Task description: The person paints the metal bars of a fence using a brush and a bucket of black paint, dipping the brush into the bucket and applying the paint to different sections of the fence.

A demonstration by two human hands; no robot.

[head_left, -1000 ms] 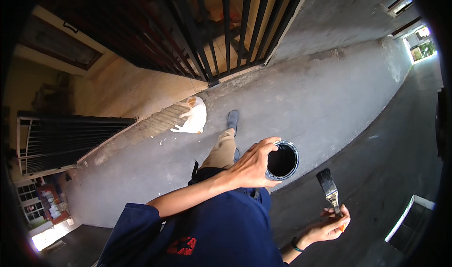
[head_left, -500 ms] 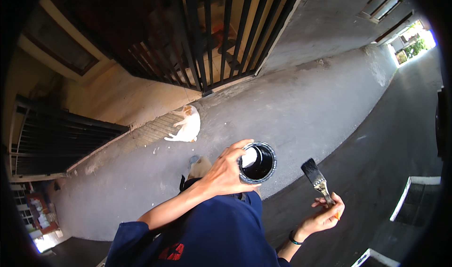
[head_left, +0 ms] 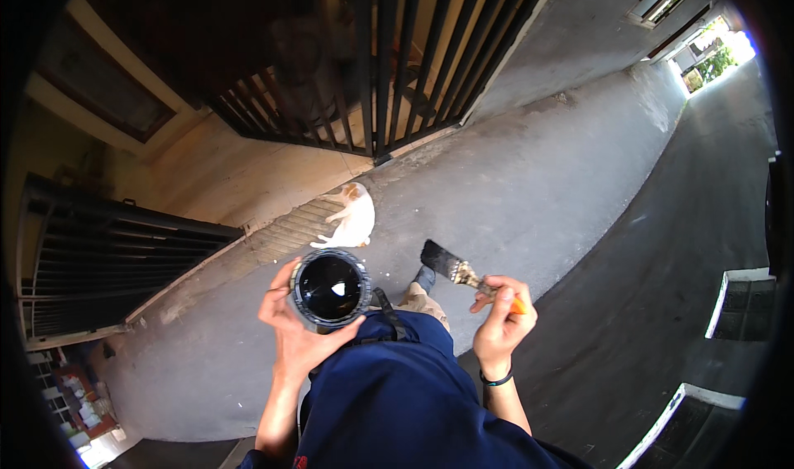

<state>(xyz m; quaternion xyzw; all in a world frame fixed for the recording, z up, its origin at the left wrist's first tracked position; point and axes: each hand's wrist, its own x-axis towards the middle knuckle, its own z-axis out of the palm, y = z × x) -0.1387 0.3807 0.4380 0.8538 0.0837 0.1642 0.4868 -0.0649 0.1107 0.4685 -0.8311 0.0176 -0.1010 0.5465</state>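
Holding one round container point(head_left: 365, 295) in the left grip point(head_left: 302, 337), wrapping thumb and fingers around the near-left side, out in front of the torso and a bit to the left. Probably gripping the outer wall to leave the mouth clear and the dark, glossy liquid point(head_left: 327, 302) off the fingers. Facing the opening up toward the head, likely for an easy look inside. Not seeing the underside, so not guessing about support from below.

Pinching one paintbrush point(head_left: 467, 275) by the handle in the right grip point(head_left: 506, 318) — pretty narrow, closing on that slim handle behind the metal band, probably for staying clear of the black bristles. Pointing those bristles left, roughly toward the container, but not touching it.

Counting everything else: wearing one dark wristband point(head_left: 496, 379) on the right wrist, showing one grey shoe point(head_left: 424, 280) on the floor point(head_left: 207, 378). Also spotting one white-and-orange animal point(head_left: 356, 219) lying beyond the container, two stretches of black bars — upper point(head_left: 385, 72) and left point(head_left: 124, 254) — and two white-edged panels point(head_left: 743, 308) over on the right.
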